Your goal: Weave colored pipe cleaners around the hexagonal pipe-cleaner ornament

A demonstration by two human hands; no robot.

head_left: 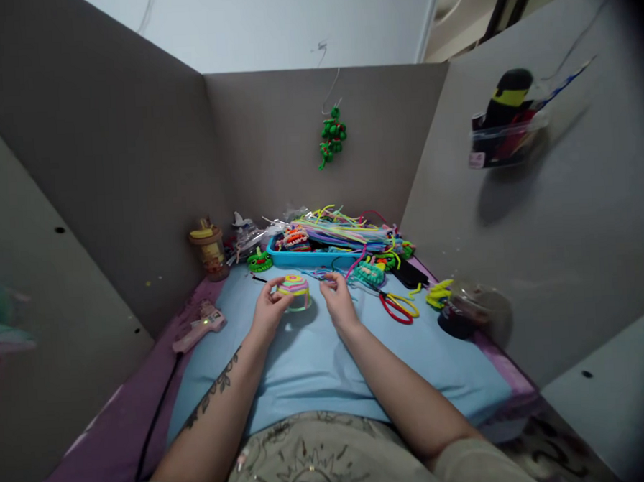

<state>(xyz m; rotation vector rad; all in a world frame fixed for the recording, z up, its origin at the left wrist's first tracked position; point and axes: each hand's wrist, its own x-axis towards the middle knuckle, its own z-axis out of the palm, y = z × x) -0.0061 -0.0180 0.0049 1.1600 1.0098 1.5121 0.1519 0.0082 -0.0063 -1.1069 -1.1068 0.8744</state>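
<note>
On the left, the gun (200, 330) shows a small light; if it is hot, a forearm drifting outward could get burnt. The left hand (270, 305) holds the dome (293, 285) by its side, thumb and fingers closed around it, between the two hands and over the cloth (291, 372). Too firm a squeeze could dent it, as its lower part seems thin. It looks rounded, ringed in pink, yellow and green, with a paler, see-through lower edge. The right hand (338, 303), just beside it, has its fingertips drawn narrow; I cannot tell whether they grip anything. Farther right, the scissors (400, 309) could get knocked by a careless elbow or wrist
</note>
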